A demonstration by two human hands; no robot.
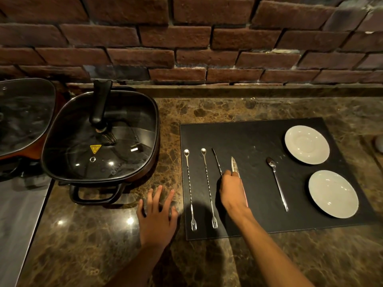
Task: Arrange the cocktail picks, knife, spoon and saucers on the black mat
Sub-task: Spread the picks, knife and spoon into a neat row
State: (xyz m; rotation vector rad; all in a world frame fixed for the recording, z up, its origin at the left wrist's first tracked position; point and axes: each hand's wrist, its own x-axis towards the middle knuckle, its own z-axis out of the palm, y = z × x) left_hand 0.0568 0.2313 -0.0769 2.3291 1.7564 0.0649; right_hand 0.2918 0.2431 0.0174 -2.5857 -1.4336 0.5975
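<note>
Third cocktail pick: dark, twisted stem, tilted up-left on the black mat, its near end running under the right hand. That hand's grip is closed around the pick's lower stem; fingers curled, knuckles up. Knife just right of it, pale patterned blade pointing away, handle hidden beneath the same hand; cannot tell whether the hand grips the knife too.

Two more picks lie left, parallel: first pick and second pick, both shiny twisted metal, small spoon bowl at far end, forked tip near. Spoon to the right, polished, slim handle.

Far saucer and near saucer at mat's right side, white, round, glossy, apart from each other.

Mat is matte, rectangular, stitched edge. Left hand flat on the tabletop, fingers spread, holding nothing, just beside the mat's left edge. Tabletop brown, veined, polished stone. Square glass-lidded pan at left; brick wall behind.
</note>
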